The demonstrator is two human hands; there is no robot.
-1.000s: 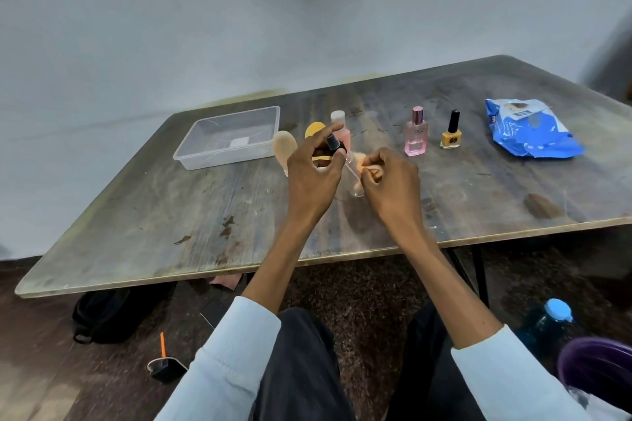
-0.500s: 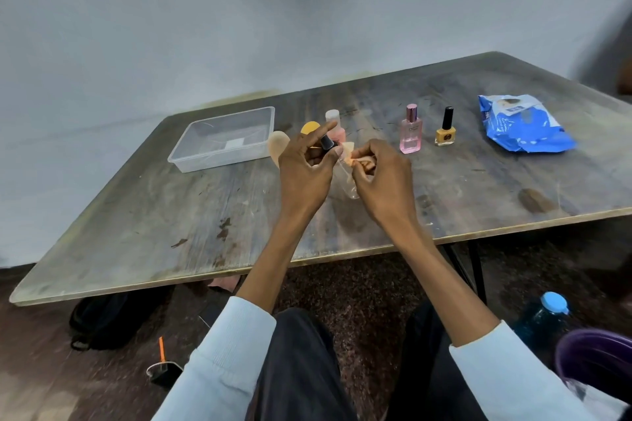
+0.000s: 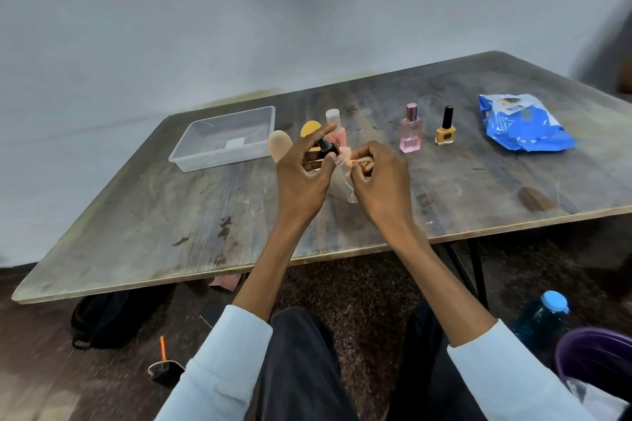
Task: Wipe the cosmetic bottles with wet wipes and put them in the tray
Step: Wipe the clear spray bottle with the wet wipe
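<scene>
My left hand [image 3: 302,174] pinches a small bottle with a black cap [image 3: 325,146] above the table's middle. My right hand [image 3: 379,178] pinches a thin translucent wet wipe [image 3: 343,181] against the bottle's body; the wipe hangs down between my hands. The bottle's body is mostly hidden by fingers and wipe. A clear plastic tray [image 3: 191,161] sits to the left with no bottles in it. A pink perfume bottle [image 3: 410,130] and a yellow nail-polish bottle [image 3: 445,128] stand to the right. A pale pink bottle with a white cap [image 3: 335,128] stands behind my left hand.
A blue wet-wipe pack [image 3: 523,123] lies at the far right of the wooden table [image 3: 171,215]. A beige sponge [image 3: 278,145] and a yellow sponge [image 3: 309,130] sit beside the tray. On the floor are a black bag [image 3: 109,318], a blue-capped water bottle [image 3: 543,318] and a purple bin [image 3: 598,355].
Both hands stay together over the table's middle, and my right fingers have shifted the wipe along the bottle. The view has drifted slightly.
</scene>
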